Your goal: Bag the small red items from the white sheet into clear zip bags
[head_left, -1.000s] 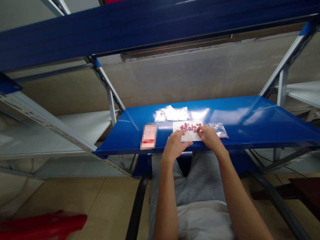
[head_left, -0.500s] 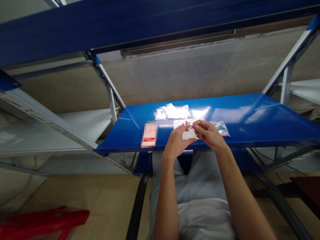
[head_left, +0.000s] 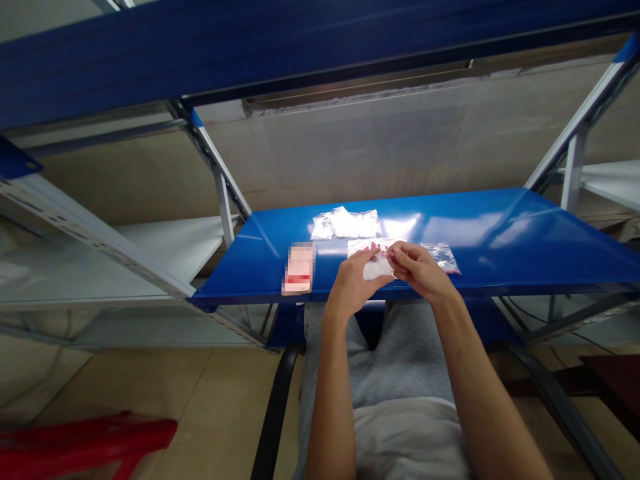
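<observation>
My left hand [head_left: 354, 285] and my right hand [head_left: 417, 268] meet above the blue metal shelf [head_left: 475, 223], pinching a white packet of pink beads [head_left: 376, 266] between their fingers. Several pink beads show at its top edge [head_left: 373, 247], and my fingers hide much of the rest. Right of my right hand lies a small clear zip bag [head_left: 442, 258]. Behind my hands is a white-filled plastic bag [head_left: 345, 225]. Left of my left hand lies a flat pink-and-white packet [head_left: 299, 269], its print blurred out.
A blue steel beam [head_left: 250, 53] crosses overhead, with white metal rack uprights [head_left: 223, 193] at both sides. Black chair arms [head_left: 275, 413] flank my grey-clad lap. A red plastic object [head_left: 85, 433] lies on the tiled floor at lower left.
My hands have drawn slightly closer, and the packet is gathered further between them. Fewer beads show. The bags on the shelf have not moved.
</observation>
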Demonstrator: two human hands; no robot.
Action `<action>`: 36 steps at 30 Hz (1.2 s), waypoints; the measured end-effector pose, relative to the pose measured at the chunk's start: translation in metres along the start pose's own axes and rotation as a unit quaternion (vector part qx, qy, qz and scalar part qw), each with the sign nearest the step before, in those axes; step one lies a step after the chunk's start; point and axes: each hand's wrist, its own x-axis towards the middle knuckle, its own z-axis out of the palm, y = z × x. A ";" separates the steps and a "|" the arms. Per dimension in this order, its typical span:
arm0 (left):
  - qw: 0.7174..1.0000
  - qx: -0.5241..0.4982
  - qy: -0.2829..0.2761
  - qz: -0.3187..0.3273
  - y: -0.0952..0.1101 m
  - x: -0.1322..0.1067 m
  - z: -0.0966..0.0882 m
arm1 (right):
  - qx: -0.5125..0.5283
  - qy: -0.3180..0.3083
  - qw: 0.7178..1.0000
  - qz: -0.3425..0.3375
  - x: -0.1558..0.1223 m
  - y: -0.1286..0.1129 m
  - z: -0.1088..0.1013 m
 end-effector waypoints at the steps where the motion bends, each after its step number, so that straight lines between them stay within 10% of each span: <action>1: 1.000 0.000 -0.001 0.001 0.000 0.000 0.000 | -0.002 0.000 1.000 -0.001 0.000 0.000 0.000; 16: 1.000 0.014 0.000 -0.019 -0.004 -0.001 -0.001 | -0.239 0.061 0.968 -0.036 -0.010 -0.026 -0.002; 25: 0.997 0.064 0.010 -0.037 -0.011 -0.002 -0.003 | -0.625 0.193 0.756 0.008 0.001 0.003 -0.050; 36: 0.997 0.070 0.000 -0.041 -0.012 -0.001 -0.002 | -0.694 0.197 0.692 0.006 0.007 0.024 -0.042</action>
